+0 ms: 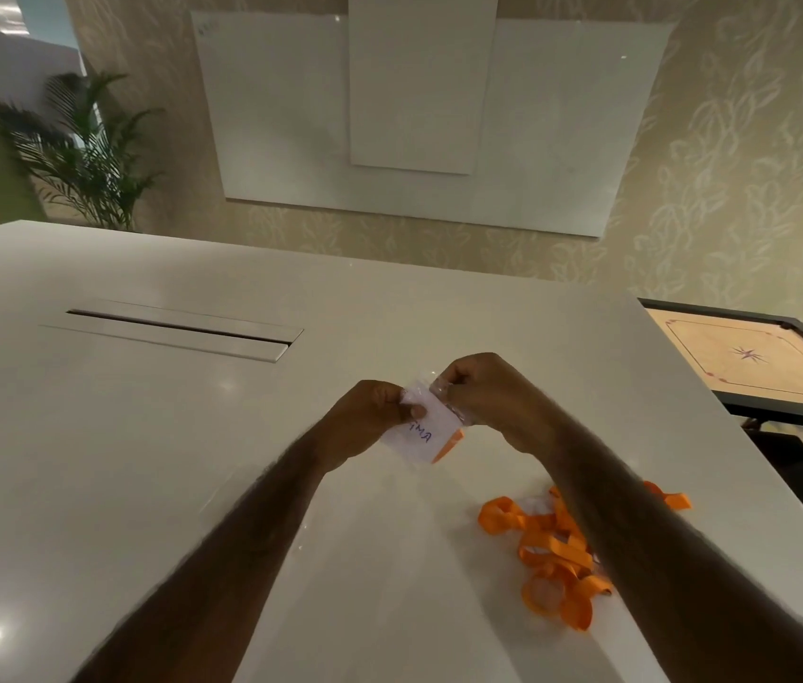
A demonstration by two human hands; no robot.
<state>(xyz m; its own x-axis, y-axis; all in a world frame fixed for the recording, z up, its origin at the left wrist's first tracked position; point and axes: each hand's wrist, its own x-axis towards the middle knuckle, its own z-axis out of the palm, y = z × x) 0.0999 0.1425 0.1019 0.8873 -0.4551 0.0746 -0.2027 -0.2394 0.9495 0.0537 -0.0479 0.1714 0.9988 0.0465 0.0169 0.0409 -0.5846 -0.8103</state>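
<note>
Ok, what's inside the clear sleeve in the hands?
A white card with blue handwriting fills the clear sleeve; the left hand and right hand cover its top corners.

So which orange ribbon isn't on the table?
The short ribbon by the white card that the left hand and right hand hold; the other ribbons lie heaped on the table.

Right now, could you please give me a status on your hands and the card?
Left hand pinches white card. Right hand pinches clear sleeve. Orange lanyards heaped on table below right forearm.
</note>
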